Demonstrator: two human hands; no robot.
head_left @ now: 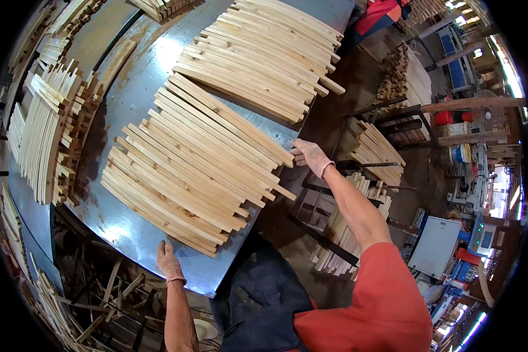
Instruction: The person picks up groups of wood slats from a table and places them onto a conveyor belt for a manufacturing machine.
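Observation:
A row of pale wooden strips (182,164) lies side by side on the sheet-metal tabletop (114,220) before me, their ends uneven on the right. Both my hands wear light pinkish gloves. At the row's near side, my left hand (169,261) is over the metal close to the nearest strip, open, its fingers pointing up and partly hidden. My right hand (312,157) is at the right ends of the far strips, fingers apart and slightly bent, the tips next to a strip's end. Beyond a wedge-shaped gap lies a second row of strips (258,56).
Stacked strips (47,129) stand on the left, with a loose strip (117,61) behind them. Scrap wood (120,287) lies below the table. Strips on metal racks (369,155) stand to the right, before machines and a grey cabinet (434,246). Someone in red (381,14) is at the far end.

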